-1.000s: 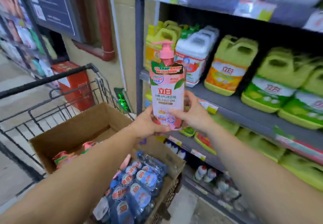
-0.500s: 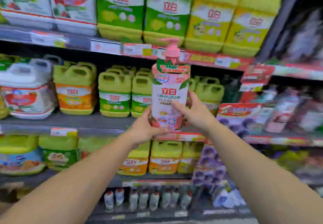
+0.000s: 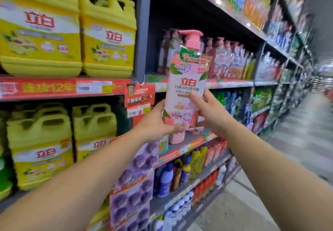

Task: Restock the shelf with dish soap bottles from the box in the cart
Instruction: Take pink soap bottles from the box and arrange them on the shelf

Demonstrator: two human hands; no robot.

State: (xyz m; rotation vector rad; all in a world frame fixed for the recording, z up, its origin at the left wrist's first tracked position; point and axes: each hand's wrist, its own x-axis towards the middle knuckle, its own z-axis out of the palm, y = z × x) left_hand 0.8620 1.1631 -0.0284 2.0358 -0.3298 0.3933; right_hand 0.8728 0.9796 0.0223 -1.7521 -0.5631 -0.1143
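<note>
I hold a pink dish soap bottle (image 3: 187,86) with a pink pump top upright in both hands, in front of the shelving. My left hand (image 3: 156,124) grips its lower left side and base. My right hand (image 3: 210,111) wraps its right side, thumb across the label. Behind the bottle, a shelf (image 3: 232,83) carries a row of similar pink pump bottles (image 3: 225,59). Below my hands a lower shelf (image 3: 189,143) holds one short pink container (image 3: 177,137) near its edge. The cart and box are out of view.
Large yellow jugs (image 3: 106,37) fill the left bay above and below a red price strip (image 3: 54,88). A grey upright post (image 3: 142,28) divides the bays. Purple packs (image 3: 133,185) hang in front low down. The aisle floor (image 3: 297,149) runs off to the right.
My view has swung right from the cart and box, along the yellow jugs, to the bay with pink bottles. Both hands have kept hold of the bottle, carrying it up and right.
</note>
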